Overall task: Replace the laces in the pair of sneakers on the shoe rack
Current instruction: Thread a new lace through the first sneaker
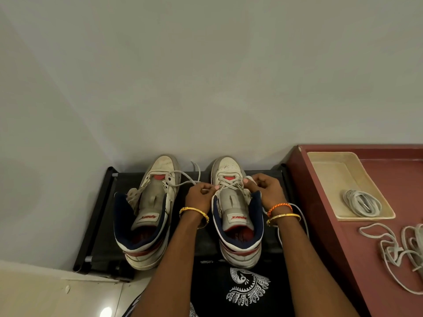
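Head: black shoe rack (98,216), pale wall (206,76).

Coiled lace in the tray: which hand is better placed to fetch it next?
Right. The right hand works on the tray's side of the sneaker; the left hand would have to cross over to the coiled lace.

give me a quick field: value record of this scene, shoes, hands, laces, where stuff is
surface: black shoe rack against the wall
left sneaker: laced only through the eyelets near the toe, ends trailing right
right sneaker: lace crossed in the eyelets near the toe
left hand: pinches lace at right sneaker's left side
right hand: pinches lace at its right side
tray: on red table, holds a coiled lace
loose laces: on red table, outside tray
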A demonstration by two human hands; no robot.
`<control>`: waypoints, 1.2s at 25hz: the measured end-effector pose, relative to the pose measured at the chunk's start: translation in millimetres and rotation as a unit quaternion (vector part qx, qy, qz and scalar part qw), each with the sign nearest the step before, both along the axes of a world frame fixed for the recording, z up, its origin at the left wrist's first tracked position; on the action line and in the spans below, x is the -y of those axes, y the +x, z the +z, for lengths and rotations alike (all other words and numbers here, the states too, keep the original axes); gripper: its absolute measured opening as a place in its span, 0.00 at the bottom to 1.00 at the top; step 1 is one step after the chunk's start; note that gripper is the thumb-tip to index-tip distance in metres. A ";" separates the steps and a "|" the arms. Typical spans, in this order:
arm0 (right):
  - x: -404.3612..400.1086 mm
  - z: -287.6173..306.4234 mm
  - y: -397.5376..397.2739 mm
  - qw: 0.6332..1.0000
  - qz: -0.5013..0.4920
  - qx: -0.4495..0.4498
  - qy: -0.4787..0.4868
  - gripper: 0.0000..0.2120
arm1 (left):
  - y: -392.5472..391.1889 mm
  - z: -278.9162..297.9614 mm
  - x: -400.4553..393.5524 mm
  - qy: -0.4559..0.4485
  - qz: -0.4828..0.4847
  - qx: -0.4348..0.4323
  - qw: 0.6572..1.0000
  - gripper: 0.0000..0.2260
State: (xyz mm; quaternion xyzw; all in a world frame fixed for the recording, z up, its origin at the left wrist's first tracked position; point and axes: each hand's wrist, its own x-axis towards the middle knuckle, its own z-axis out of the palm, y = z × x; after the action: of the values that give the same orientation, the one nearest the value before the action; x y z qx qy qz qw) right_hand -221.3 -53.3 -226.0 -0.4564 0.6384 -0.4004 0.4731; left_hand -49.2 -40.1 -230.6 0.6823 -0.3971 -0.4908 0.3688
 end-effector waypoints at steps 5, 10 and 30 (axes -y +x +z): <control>-2.6 6.1 -19.3 0.980 -0.199 -0.011 0.023 0.08 | -4.8 1.0 -5.0 -0.042 0.074 0.117 0.989 0.09; -28.8 33.4 -52.2 0.982 -0.166 0.025 0.089 0.05 | -7.1 7.3 -9.6 -0.031 0.078 0.102 0.991 0.05; -103.3 52.6 -41.9 0.909 -0.377 0.153 -0.087 0.07 | 46.1 156.1 -89.3 -0.105 -0.144 0.047 0.983 0.10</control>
State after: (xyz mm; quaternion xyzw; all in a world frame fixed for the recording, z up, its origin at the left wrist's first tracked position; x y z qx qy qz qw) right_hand -263.2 50.0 -173.4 -0.1538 0.6452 -0.6682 0.3370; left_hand -3.1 49.2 -74.6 0.5976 -0.5573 -0.4623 0.3444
